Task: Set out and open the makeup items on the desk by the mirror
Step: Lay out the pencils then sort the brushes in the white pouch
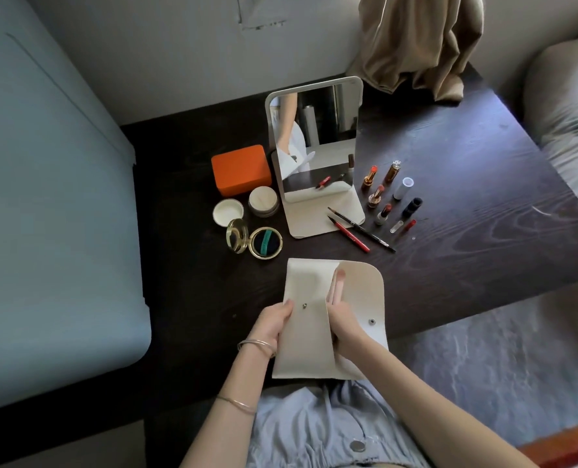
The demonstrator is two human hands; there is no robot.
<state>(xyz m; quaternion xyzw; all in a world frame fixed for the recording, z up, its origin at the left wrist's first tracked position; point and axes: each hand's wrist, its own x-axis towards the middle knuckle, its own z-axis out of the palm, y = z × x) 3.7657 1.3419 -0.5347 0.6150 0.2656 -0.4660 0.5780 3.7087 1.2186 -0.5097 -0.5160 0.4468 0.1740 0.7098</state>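
Cream pouch (pixel 309 319) at lower centre of frame, flap thrown open to the right. Left hand (pixel 274 320) pinching its left edge, thumb on top; right hand (pixel 339 319) reaching inside, grip around pink-tipped brushes (pixel 337 287). Beyond, on the dark tabletop (pixel 466 197): open gold compact (pixel 255 241), standing mirror (pixel 314 143), two pencils (pixel 358 229), uncapped lipsticks (pixel 377 195) right of the mirror.

Cream pouch (pixel 309 319) showing silver snaps. Desk (pixel 466 211) showing dark brown woodgrain. Orange box (pixel 241 170) sitting at 9 o'clock of the white-framed mirror (pixel 314 143); gold compact (pixel 257 238) with teal band at 7; red and black pencils (pixel 358 231) at 5.
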